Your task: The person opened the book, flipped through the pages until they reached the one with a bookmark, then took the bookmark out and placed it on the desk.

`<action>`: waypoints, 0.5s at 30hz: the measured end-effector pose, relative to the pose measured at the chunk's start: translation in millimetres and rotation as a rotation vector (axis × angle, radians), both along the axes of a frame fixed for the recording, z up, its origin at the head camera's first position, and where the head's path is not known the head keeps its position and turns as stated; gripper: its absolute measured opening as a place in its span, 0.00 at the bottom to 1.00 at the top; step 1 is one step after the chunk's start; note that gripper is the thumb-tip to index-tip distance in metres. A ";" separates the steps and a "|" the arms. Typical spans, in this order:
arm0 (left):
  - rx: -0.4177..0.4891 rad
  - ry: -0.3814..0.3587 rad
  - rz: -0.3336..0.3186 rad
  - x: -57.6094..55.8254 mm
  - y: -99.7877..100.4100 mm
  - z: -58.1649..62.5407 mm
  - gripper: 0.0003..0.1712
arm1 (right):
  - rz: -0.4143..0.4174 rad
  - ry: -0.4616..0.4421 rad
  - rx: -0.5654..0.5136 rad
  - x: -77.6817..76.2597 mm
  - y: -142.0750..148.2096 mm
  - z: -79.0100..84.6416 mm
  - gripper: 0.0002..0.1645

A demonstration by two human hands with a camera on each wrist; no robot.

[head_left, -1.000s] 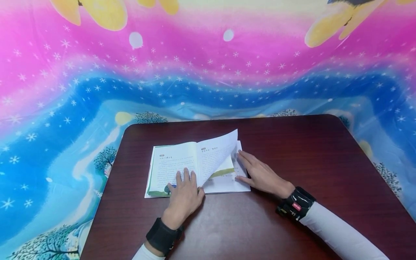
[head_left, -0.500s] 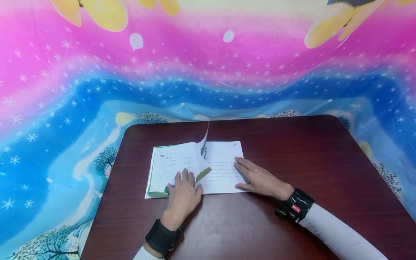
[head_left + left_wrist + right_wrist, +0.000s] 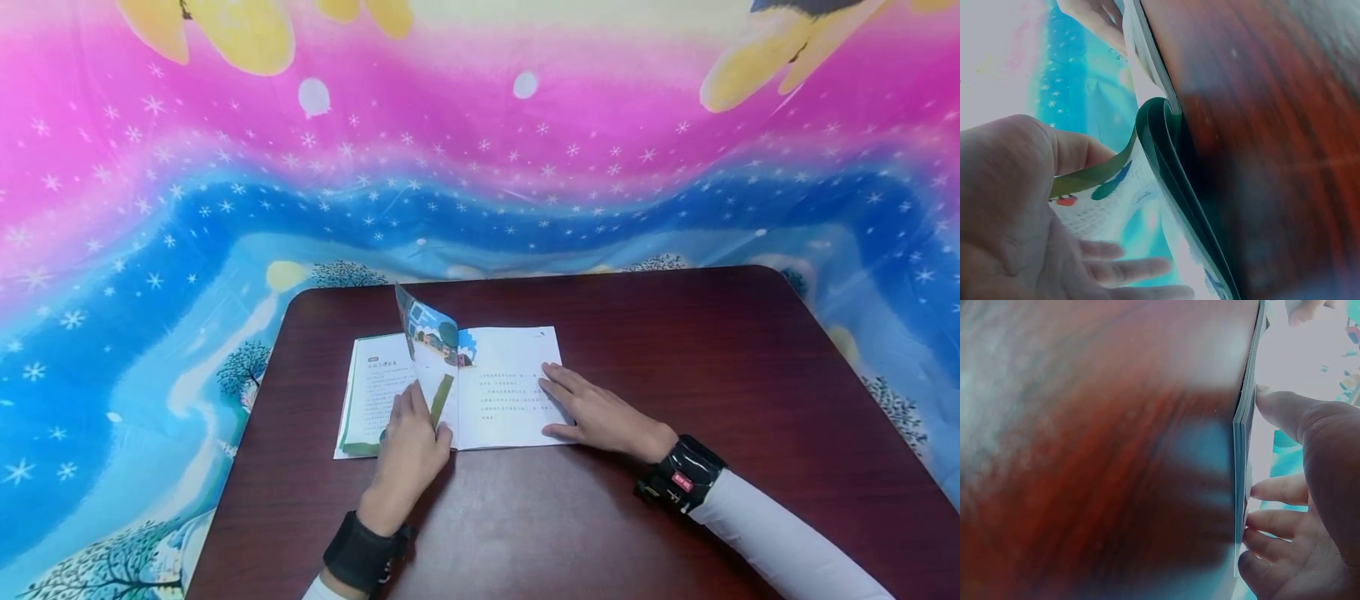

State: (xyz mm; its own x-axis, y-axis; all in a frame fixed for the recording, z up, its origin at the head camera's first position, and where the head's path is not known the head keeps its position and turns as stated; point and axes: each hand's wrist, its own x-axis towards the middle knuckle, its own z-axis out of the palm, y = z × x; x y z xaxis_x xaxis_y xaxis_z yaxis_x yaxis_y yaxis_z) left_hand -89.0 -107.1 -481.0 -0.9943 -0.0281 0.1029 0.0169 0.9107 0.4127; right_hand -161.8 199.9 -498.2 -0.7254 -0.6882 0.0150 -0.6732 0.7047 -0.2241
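An open book (image 3: 513,354) with printed text lies on the table. One of its pages (image 3: 429,337), illustrated in colour, stands partly upright and leans left of the spine. My left hand (image 3: 408,467) lies over the lower left of the book, fingers straight beside the leaning page. In the left wrist view the left thumb (image 3: 1079,153) lies along the page's green lower band, with the other fingers extended. My right hand (image 3: 603,417) rests on the right page's outer edge. The right wrist view shows its thumb (image 3: 1285,412) on the page and relaxed fingers near the book's side.
The dark reddish-brown table (image 3: 750,375) has rounded far corners. Behind and beside it hangs a pink and blue cloth (image 3: 480,167) with snowflakes and trees. Black bands (image 3: 686,475) are on both wrists.
A page has swung from the right side over the spine to the left, its picture side now showing. The left hand has shifted slightly left; the right hand has settled on the right page.
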 end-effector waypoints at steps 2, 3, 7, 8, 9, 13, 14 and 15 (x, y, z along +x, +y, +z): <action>0.037 0.026 0.015 -0.1 -1.7 -0.7 0.54 | 0.007 0.009 -0.011 0.3 0.5 -0.8 0.51; 0.047 0.038 0.020 -0.3 -2.4 -1.0 0.58 | 0.011 0.013 -0.017 0.5 0.6 -1.0 0.50; 0.047 0.116 0.021 -1.6 -4.7 -1.7 0.71 | 0.020 0.022 -0.036 1.2 1.4 -1.2 0.49; 0.032 0.137 0.018 -1.9 -5.2 -1.8 0.72 | 0.021 0.023 -0.039 1.2 1.3 -1.1 0.50; 0.010 0.167 0.011 -2.4 -6.0 -2.0 0.74 | 0.022 0.025 -0.040 1.4 1.3 -1.0 0.49; -0.087 0.287 -0.011 -4.8 -9.4 -2.1 0.75 | 0.018 0.021 -0.035 1.1 0.7 -0.8 0.50; -0.112 0.313 -0.012 -5.3 -10.2 -2.0 0.75 | 0.016 0.017 -0.031 1.1 0.5 -0.7 0.50; -0.132 0.340 -0.014 -6.0 -10.9 -1.7 0.74 | 0.014 0.012 -0.027 1.0 0.4 -0.7 0.50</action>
State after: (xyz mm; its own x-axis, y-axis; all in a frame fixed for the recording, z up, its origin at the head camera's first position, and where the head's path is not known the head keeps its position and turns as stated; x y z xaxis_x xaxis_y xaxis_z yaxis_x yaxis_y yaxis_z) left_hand -94.9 -118.0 -482.8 -0.9030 0.0212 0.4291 0.1459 0.9546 0.2598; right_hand -160.8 200.3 -498.8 -0.7155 -0.6973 0.0423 -0.6856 0.6893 -0.2343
